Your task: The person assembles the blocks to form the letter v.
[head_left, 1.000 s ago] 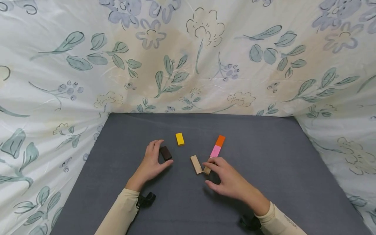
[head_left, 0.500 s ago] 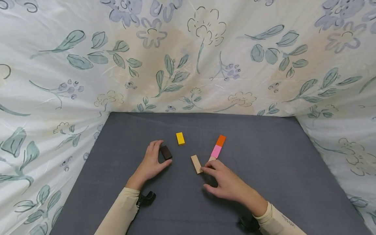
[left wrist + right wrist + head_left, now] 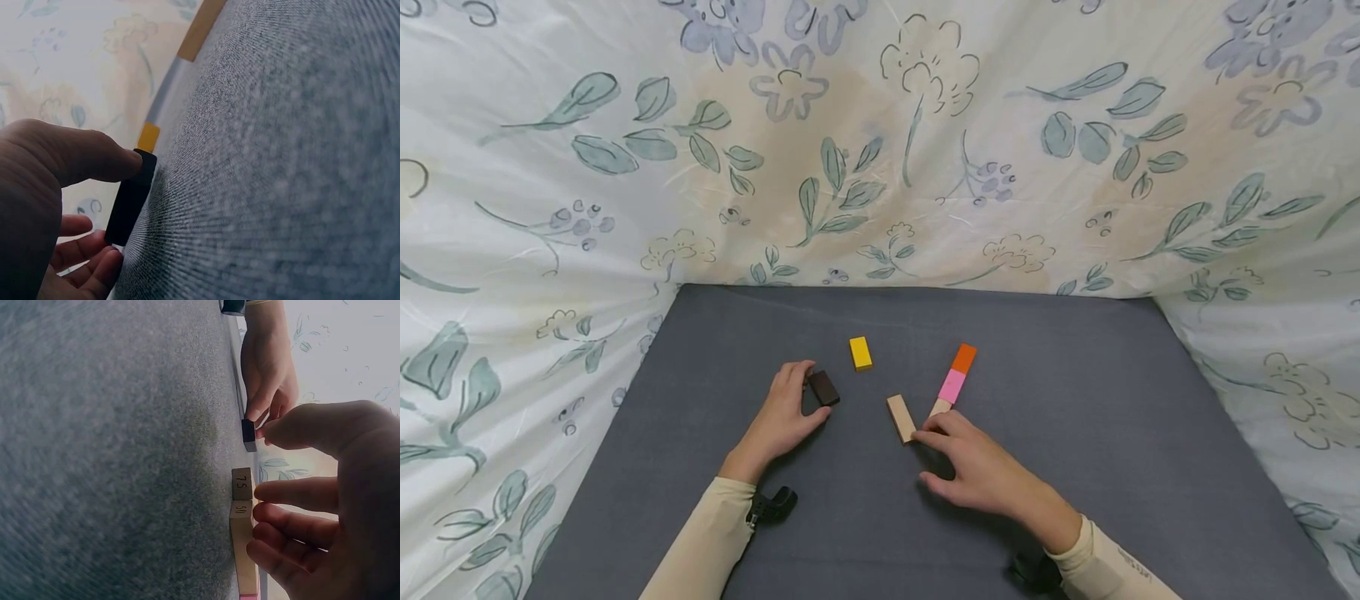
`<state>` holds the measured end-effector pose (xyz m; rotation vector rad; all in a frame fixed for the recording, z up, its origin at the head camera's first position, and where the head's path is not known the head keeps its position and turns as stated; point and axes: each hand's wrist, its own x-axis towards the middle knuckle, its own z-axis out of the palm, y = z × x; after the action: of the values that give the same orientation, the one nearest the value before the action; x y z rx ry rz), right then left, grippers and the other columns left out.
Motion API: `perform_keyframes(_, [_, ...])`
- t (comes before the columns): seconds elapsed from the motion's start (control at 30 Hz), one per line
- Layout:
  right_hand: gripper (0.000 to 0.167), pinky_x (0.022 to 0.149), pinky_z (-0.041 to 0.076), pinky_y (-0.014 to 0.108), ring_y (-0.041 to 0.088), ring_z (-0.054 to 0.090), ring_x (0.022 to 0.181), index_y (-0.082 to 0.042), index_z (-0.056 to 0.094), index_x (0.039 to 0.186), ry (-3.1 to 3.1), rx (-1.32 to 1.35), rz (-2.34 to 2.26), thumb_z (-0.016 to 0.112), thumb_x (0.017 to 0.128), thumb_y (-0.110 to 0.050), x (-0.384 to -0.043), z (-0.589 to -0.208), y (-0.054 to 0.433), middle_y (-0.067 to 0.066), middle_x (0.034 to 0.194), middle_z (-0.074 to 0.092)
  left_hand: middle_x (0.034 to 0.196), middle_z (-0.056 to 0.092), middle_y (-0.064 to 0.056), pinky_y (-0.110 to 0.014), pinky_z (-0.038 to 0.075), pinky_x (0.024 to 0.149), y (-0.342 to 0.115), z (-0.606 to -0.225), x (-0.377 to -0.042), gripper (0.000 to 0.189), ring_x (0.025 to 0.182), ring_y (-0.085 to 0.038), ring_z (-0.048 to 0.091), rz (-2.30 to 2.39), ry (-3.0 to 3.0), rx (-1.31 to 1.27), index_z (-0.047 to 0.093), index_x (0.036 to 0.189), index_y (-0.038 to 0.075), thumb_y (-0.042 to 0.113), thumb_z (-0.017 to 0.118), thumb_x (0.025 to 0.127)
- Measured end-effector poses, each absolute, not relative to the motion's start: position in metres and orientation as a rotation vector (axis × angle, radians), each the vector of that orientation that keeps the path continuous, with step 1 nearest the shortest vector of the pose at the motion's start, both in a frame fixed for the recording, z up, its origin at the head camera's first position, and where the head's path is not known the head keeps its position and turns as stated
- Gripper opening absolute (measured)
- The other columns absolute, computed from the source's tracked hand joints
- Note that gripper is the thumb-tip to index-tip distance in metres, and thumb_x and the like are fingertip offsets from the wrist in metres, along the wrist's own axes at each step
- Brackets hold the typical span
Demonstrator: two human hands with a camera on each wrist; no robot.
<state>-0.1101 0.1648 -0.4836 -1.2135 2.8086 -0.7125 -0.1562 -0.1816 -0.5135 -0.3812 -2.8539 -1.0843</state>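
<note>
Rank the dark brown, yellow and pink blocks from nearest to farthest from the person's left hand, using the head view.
1. Dark brown block: at the left hand itself, on its right.
2. Yellow block: beyond the dark brown block, slightly right.
3. Pink block: farther right, against the orange block.

"Where do the arms point?"
"A person's left forearm (image 3: 702,542), sleeved, reaches toward one o'clock, the right forearm (image 3: 1108,558) toward ten."
"And the hands?"
"The left hand (image 3: 781,417) pinches, thumb (image 3: 103,156) facing fingers (image 3: 101,275); the right hand (image 3: 981,468) reaches with its fingers nearly straight, thumb held apart."
</note>
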Motion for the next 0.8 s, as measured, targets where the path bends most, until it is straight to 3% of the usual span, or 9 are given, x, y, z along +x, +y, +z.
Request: perform_keyframes(0.8, [0.041,0.097,0.057,0.040,0.015,0.057,0.115,-0.008,0.079,0.130,2.843,-1.181,-0.722,0.086,0.093,-0.025,-0.1100,-0.4903,0.1648,-0.001,0.125,0.063,0.143,0.051,-0.022,-0.055,0.051,0.102,-0.1820,-0.5143,-0.1586,0.062,0.123,-0.038,0.056,-1.113,-2.868,-0.320,0.058,0.148,-0.002,0.013,0.085,0.095])
